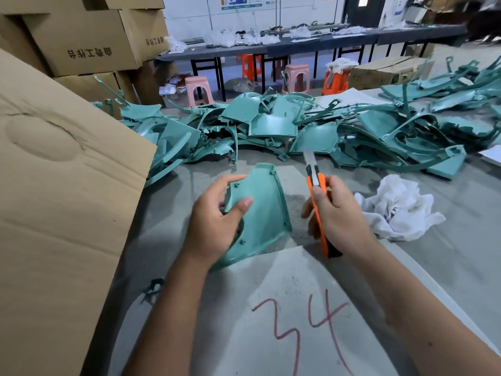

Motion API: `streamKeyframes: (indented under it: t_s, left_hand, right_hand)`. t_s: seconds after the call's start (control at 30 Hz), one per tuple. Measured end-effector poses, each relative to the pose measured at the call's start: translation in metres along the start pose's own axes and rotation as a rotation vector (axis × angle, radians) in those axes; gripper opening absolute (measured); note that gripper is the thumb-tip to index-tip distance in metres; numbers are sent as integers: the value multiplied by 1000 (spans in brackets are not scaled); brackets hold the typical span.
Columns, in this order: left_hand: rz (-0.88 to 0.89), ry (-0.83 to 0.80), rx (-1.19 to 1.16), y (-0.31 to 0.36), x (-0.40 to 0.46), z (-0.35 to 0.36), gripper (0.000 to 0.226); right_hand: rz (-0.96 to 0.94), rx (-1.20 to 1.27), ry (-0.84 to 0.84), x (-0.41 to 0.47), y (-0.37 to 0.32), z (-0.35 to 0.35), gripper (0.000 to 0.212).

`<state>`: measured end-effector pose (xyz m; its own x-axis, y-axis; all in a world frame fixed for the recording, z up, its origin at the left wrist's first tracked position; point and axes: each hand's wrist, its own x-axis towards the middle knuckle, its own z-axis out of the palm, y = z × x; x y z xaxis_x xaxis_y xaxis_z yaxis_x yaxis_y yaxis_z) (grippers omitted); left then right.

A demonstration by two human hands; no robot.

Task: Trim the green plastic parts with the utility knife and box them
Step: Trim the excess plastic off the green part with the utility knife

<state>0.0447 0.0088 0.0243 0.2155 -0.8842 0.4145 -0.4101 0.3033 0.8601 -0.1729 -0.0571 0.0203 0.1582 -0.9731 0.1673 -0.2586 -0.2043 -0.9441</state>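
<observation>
Two bare forearms reach in from the bottom edge, with no sleeve, cuff or glove on either. The left hand (214, 221) is uncovered as well, with no ring or band on the fingers that show, and its thumbnail is short and plain. The right hand (336, 213) is likewise ungloved, its wrist free of any watch or strap (only the back of it and the knuckles can be seen). Neither arm carries a marking, tag or bandage, and nothing of the clothing higher up enters the view.
</observation>
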Motion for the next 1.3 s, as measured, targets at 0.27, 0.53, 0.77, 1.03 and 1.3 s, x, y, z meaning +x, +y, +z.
streamKeyframes:
  t_s: [0.27, 0.53, 0.77, 1.03, 1.3]
  left_hand:
    - [-324, 243, 836, 6, 2, -13, 46]
    - [-106, 105, 982, 43, -10, 17, 46]
    - [-64, -338, 1170, 25, -16, 16, 68]
    - [-104, -315, 1202, 13, -8, 16, 76]
    - [-73, -162, 1103, 18, -11, 14, 73]
  right_hand:
    - [-364, -690, -47, 9, 18, -16, 13]
    - [-317, -748, -64, 9, 18, -13, 18]
    - [-307, -737, -32, 6, 15, -18, 15]
    - [-347, -804, -143, 7, 15, -25, 21]
    - [-370, -850, -234, 9, 16, -28, 18]
